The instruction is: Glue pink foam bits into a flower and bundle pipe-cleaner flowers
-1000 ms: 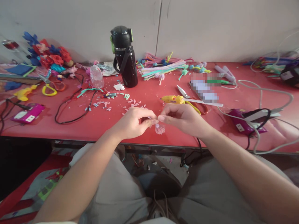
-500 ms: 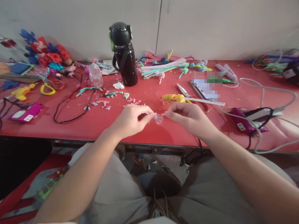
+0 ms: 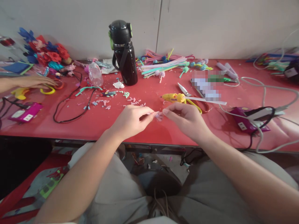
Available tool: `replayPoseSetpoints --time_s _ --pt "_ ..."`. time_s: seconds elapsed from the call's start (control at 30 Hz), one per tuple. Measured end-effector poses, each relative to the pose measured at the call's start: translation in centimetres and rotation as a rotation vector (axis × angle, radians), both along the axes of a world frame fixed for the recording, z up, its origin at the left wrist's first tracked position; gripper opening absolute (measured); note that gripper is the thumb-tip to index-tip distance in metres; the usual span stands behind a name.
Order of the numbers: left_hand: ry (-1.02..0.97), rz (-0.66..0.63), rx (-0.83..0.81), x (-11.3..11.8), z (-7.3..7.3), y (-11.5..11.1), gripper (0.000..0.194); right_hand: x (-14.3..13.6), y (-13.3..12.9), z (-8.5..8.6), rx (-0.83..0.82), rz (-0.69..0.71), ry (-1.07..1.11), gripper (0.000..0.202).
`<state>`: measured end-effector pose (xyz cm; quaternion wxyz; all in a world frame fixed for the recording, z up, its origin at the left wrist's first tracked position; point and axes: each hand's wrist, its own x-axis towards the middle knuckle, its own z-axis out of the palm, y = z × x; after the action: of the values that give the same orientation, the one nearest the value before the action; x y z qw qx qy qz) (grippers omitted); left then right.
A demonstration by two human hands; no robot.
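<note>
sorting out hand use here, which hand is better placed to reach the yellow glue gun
Probably the right hand: the yellow glue gun lies just beyond it, while the left hand is farther off, pinching the pink tuft.

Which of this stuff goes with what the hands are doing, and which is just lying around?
Part of the job:
small pink fringed piece, pinched in the left hand, close to the right hand
probably the yellow glue gun and scissors, unheld nearby

Just lying about, it seems:
black bottle
clear plastic bottle
red and blue artificial flowers
</note>
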<state>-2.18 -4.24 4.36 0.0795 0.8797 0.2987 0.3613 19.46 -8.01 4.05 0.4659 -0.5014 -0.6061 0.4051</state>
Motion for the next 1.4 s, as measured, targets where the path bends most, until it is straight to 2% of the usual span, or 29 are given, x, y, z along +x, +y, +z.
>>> replayPoseSetpoints --time_s 0.23,0.5,0.8,1.0,1.4 --pt "0.006 0.017 -0.011 0.0 0.1 0.0 0.020 -0.1 0.1 -0.2 0.023 0.026 -0.022 0.022" --pt "0.003 0.050 -0.070 0.1 0.3 -0.2 0.025 0.0 0.0 -0.5 0.101 -0.019 -0.173 0.025" --pt "-0.081 0.010 -0.116 -0.1 0.5 -0.1 0.021 0.2 0.1 0.0 -0.042 -0.025 -0.092 0.032" --pt "-0.090 0.013 -0.131 -0.1 0.7 -0.1 0.022 0.4 0.1 0.1 -0.043 -0.039 -0.049 0.023" --pt "-0.117 -0.009 -0.227 0.2 1.1 -0.4 0.024 0.2 0.1 0.0 -0.095 -0.026 -0.042 0.021"
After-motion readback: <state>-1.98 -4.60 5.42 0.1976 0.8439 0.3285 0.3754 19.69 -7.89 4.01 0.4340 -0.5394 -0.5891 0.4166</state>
